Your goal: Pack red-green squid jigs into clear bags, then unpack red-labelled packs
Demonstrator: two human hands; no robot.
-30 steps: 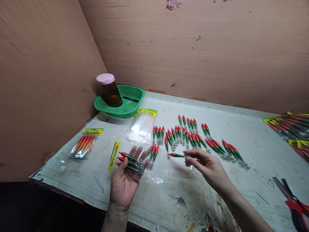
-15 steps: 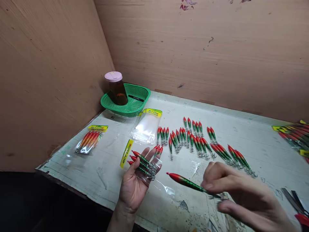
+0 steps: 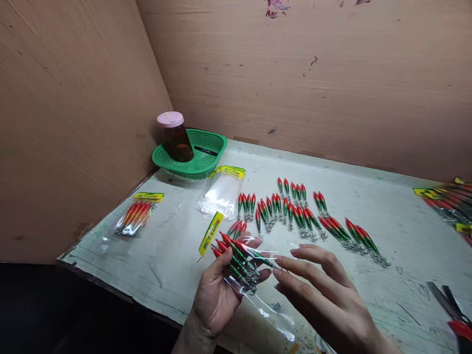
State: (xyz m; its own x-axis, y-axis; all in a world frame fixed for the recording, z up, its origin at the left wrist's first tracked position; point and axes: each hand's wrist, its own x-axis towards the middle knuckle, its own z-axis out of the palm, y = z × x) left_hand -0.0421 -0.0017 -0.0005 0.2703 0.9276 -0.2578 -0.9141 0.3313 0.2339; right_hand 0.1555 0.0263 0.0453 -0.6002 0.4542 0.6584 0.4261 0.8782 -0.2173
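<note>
The left hand (image 3: 219, 297) grips a clear bag (image 3: 211, 234) and bunched lures (image 3: 238, 265), thumb clamped across them. The right hand (image 3: 328, 290) has fingertips at another lure's (image 3: 254, 253) hook end; whether they pinch it, I can't tell. Clockwise from the left hand: flat bags (image 3: 221, 194) at twelve, loose lures (image 3: 301, 219) around one, a few partly blocked by the held bunch, scissors (image 3: 460, 328) at three, a packed bag (image 3: 136, 216) at ten, the basket (image 3: 184, 172) with jar (image 3: 178, 145) near eleven.

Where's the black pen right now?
In the head view, left of centre, the black pen lies in the green basket, just right of the pink-lidded container.
</note>
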